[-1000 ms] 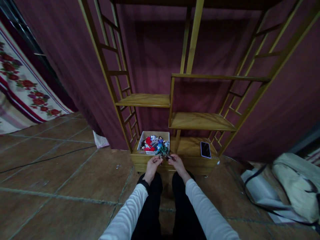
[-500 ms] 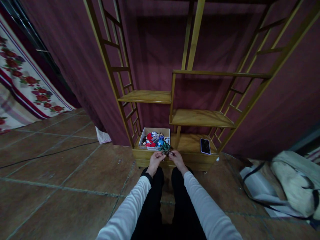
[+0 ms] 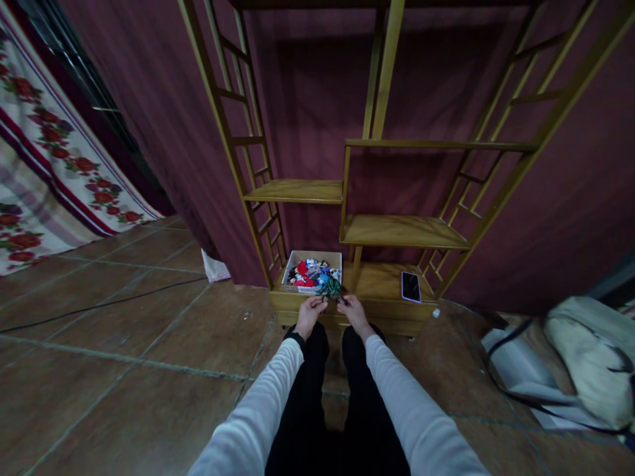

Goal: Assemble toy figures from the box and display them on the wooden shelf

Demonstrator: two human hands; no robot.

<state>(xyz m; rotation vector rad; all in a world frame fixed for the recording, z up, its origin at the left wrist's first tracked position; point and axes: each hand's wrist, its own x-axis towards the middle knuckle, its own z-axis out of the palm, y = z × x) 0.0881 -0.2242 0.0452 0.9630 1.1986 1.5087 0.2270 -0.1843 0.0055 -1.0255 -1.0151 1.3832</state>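
Between my two hands is a small dark green figure (image 3: 329, 288) with thin, dark parts sticking out at its sides; its exact kind is too small to tell. My left hand (image 3: 311, 313) pinches it at its left side, fingers closed. On the other side, my right hand (image 3: 355, 313) grips it with fingertips together. Just beyond stands an open cardboard box (image 3: 317, 256) full of small toy figures (image 3: 308, 272) in red, blue, white and black. The green figure overlaps the box's near right corner in view.
The box rests on the bottom level of a wooden shelf unit (image 3: 404, 231). A phone (image 3: 411, 286) lies to the right on that level. Bags (image 3: 585, 363) sit on the tiled floor at the right. A black cable (image 3: 114, 303) crosses the floor at the left.
The view has shifted slightly, so the shelf and box appear a little further right. Both hands still hold the green figure, which looks a bit more spread out.
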